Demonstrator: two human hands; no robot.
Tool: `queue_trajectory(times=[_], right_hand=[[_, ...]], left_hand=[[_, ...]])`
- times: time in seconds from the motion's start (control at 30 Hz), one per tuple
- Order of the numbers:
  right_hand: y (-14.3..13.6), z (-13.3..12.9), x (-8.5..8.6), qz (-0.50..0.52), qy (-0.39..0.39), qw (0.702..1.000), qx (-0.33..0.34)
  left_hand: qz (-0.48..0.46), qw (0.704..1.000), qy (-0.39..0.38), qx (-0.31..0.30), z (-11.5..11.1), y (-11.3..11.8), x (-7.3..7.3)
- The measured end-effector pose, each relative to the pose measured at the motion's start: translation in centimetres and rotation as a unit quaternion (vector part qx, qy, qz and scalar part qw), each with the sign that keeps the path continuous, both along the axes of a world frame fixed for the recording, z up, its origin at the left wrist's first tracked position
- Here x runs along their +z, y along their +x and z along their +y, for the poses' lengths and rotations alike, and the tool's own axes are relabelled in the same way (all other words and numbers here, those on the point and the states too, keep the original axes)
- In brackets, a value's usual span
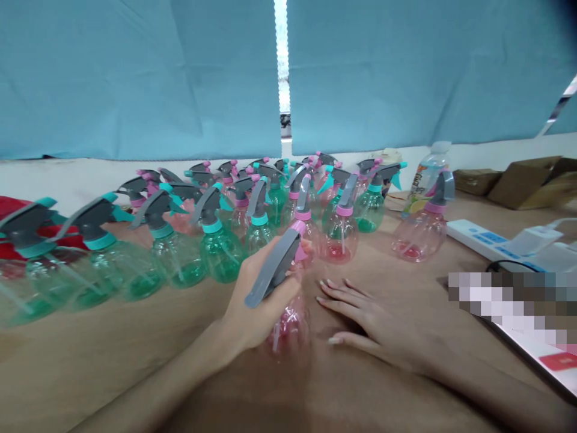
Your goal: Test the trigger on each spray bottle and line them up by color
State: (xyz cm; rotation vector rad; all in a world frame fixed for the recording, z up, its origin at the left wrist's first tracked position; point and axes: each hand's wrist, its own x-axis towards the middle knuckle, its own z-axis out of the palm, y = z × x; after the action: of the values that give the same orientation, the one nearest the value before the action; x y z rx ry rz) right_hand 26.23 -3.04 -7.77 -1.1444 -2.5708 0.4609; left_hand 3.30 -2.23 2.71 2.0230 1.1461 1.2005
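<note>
My left hand (246, 307) is closed around the neck of a pink spray bottle (291, 331), just under its grey and pink trigger head. The bottle is see-through and stands nearly upright near the middle of the table. To its right, my right hand (360, 316) lies palm down with fingers spread, apart from the bottle and holding nothing. Beyond both hands are several more spray bottles. A green spray bottle (220, 255) is just past my left hand, and another pink spray bottle (340, 243) stands past my right fingertips.
A row of green bottles runs along the left, with red cloth (18, 210) behind. On the right are a lone pink bottle (419, 237), a labelled drink bottle (426, 177), a white power strip (478, 234), a cardboard box (525, 180) and a partly blurred device (518, 331).
</note>
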Motion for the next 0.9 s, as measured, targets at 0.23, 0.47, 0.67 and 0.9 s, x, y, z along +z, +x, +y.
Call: queue_trajectory(times=[0.23, 0.47, 0.67, 0.9], right_hand=[[-0.23, -0.18, 0.15, -0.001, -0.005, 1.0, -0.01], [-0.23, -0.04, -0.03, 0.019, 0.001, 1.0, -0.009], [-0.26, -0.14, 0.17, 0.011, -0.009, 1.0, -0.013], [-0.36, -0.23, 0.52, -0.005, -0.016, 1.0, -0.012]], left_hand=[[0.003, 1.0, 0.018, -0.024, 0.09, -0.06, -0.41], [-0.001, 0.999, 0.015, -0.03, -0.04, 0.09, -0.24], [-0.007, 0.999, 0.022, -0.04, 0.03, 0.03, -0.35], [0.016, 1.0, 0.019, -0.012, -0.11, 0.16, 0.11]])
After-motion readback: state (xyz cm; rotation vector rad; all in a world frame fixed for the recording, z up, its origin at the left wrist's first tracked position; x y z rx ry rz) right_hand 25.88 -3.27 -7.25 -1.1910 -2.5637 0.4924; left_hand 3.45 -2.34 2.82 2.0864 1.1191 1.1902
